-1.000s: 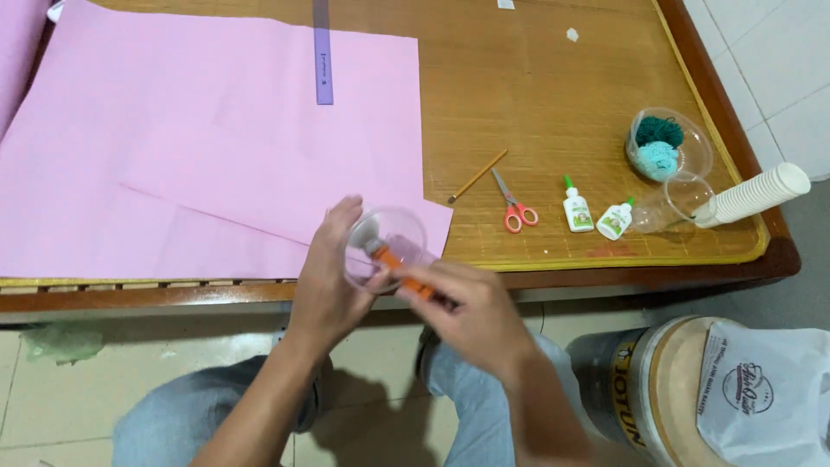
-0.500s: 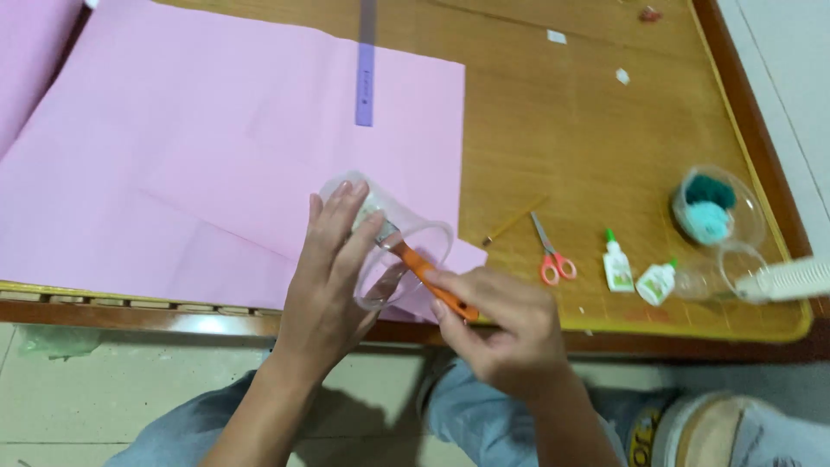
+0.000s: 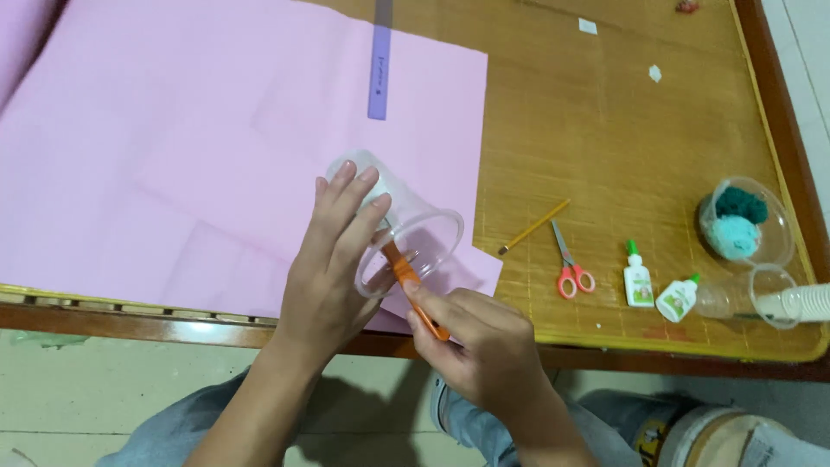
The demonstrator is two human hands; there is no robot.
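Both forearms are bare all the way down, no sleeves showing, no watch, no rings or bracelets anywhere I can spot. The left hand (image 3: 333,259) and right hand (image 3: 484,350) are ungloved, nails short and plain. Lower down you can see the legs in faded blue-grey jeans (image 3: 173,432), soft wrinkled denim over both knees. That's pretty much all the clothing that's in shot.
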